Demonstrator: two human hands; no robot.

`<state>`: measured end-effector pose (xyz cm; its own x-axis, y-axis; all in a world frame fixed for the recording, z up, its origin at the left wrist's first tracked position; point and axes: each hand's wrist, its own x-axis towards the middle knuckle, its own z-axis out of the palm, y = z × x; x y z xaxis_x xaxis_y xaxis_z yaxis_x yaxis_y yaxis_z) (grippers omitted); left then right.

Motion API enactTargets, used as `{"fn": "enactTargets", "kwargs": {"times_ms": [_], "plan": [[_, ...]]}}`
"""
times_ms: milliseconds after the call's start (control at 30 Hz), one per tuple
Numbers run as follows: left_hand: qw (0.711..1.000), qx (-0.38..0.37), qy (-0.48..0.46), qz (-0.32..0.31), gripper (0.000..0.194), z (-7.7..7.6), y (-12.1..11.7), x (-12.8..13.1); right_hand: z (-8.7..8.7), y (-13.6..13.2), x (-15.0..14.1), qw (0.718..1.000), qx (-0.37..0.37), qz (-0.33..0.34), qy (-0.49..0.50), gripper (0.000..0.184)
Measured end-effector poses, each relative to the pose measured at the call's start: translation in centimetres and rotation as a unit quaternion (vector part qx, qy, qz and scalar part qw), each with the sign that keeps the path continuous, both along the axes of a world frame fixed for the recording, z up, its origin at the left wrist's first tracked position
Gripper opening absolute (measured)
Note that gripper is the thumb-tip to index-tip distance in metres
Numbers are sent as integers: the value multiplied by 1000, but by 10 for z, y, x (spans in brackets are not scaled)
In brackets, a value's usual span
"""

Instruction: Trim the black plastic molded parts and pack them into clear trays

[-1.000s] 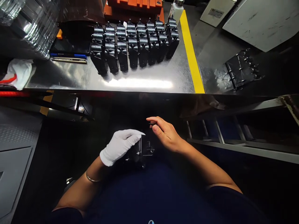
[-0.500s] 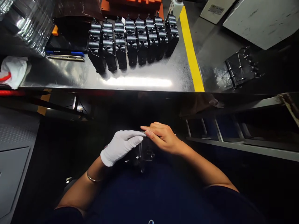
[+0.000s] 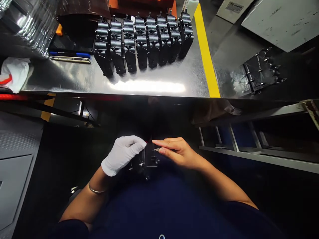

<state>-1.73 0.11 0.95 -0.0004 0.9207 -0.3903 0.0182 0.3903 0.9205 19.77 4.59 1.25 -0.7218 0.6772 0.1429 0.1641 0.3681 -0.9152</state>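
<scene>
My left hand [image 3: 123,154], in a white glove, pinches the upper edge of a black plastic part [image 3: 149,163] in front of my dark blue shirt. Shiny pegs stand out on the part, though most of its outline melts into the dark background. To the right of it is my bare right hand [image 3: 178,152], closed around a thin blade [image 3: 156,150]. Only the blade's pointed grey tip shows beyond the thumb, pointing left at the part; a small gap separates the two hands. The palm hides the rest of the blade.
Several similar black parts [image 3: 142,49] stand in a row on the steel bench [image 3: 82,78]. Another lone black part [image 3: 260,74] lies right of the yellow tape [image 3: 206,56]. A pen [image 3: 71,54] and a white cloth [image 3: 17,73] are at left. A metal rack [image 3: 234,141] stands right.
My hands have drawn apart: the left shifted slightly left with the black part, while the right moved a little right and down. The blade's tip now shows.
</scene>
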Motion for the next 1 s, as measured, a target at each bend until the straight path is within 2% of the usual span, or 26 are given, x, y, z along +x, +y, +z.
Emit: {"fn": "enactTargets", "kwargs": {"times_ms": [233,633,1000], "plan": [[1000,26,6,-7,25,-1,0,1,-3,-1,1,1000,-7,-4,10,30],[999,52,11,-12,20,-2,-2,2,-2,0,-1,1000,-7,-14,15,26],[998,53,9,-15,20,-5,-4,3,-4,-1,-1,997,-74,-18,-5,23]]}}
